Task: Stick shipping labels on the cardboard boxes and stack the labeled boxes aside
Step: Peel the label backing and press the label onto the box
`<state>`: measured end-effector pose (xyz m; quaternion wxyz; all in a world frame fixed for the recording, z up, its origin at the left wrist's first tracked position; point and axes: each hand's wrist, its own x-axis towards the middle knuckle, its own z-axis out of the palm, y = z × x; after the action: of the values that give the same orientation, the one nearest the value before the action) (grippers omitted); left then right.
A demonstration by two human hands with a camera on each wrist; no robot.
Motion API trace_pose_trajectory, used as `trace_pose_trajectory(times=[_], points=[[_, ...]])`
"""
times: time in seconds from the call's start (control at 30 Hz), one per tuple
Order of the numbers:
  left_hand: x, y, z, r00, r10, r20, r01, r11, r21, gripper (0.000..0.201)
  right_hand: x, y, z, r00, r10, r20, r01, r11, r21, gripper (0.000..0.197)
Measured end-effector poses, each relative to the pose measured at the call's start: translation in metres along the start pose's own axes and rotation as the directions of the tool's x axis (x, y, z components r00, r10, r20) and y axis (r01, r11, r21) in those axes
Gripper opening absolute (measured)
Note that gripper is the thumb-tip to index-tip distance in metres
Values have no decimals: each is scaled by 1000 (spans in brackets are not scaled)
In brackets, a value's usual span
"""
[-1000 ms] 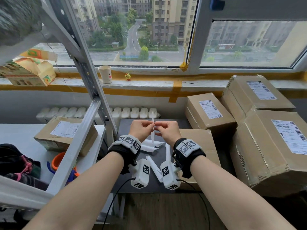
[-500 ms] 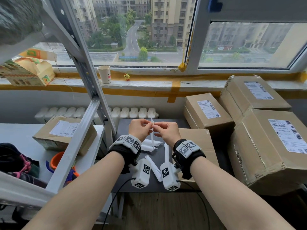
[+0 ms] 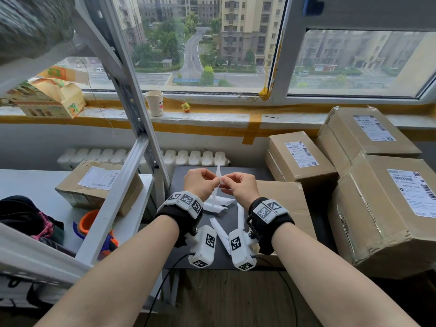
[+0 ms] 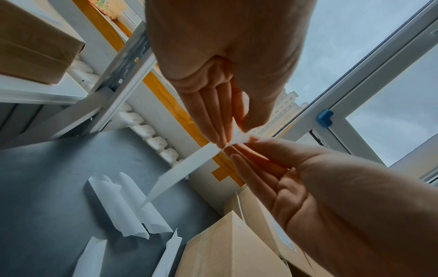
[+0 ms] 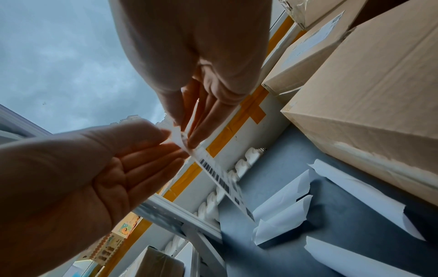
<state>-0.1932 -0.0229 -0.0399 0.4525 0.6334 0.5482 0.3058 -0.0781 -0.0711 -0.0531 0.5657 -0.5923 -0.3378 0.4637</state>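
Observation:
Both hands are raised together over the dark table (image 3: 186,175), pinching one white shipping label (image 3: 218,172) held edge-on between them. My left hand (image 3: 213,180) pinches its upper end from the left, and my right hand (image 3: 224,183) pinches the same end from the right. The right wrist view shows a barcode on the label (image 5: 220,180) and a small corner curling away at the fingertips (image 5: 193,138). In the left wrist view the label (image 4: 189,168) hangs down as a plain white strip. A plain cardboard box (image 3: 285,204) without a label lies flat under my right wrist.
Several curled white backing sheets (image 3: 218,206) lie on the table. Three labelled boxes (image 3: 299,159) (image 3: 363,131) (image 3: 389,208) are piled at the right. Another labelled box (image 3: 99,185) sits on the white shelf (image 3: 30,185) behind a slanted metal frame (image 3: 132,128).
Both hands keep pinching the label in the same spot; only the view has shifted slightly.

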Motion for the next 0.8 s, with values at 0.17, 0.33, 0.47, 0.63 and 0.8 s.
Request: trace_pose_trajectory(times=[0.17, 0.33, 0.47, 0.63, 0.8], points=[[-1, -5, -2, 1000, 1, -24, -1, 1000, -10, 22, 1, 3, 1, 1000, 14, 1, -14, 999, -39, 14], [2, -9, -14, 989, -74, -127, 71, 997, -26, 24, 5, 5, -10, 996, 35, -83, -39, 998, -41, 10], [6, -16, -25, 978, -106, -180, 100, 994, -41, 25, 6, 9, -23, 988, 72, -134, -74, 997, -17, 17], [15, -28, -35, 963, -140, -229, 133, 990, -46, 16, 6, 8, -34, 979, 80, -187, -76, 997, 25, 13], [18, -34, -37, 945, -159, -287, 141, 987, -81, 11, 9, 6, -53, 958, 74, -276, -75, 997, 6, 11]])
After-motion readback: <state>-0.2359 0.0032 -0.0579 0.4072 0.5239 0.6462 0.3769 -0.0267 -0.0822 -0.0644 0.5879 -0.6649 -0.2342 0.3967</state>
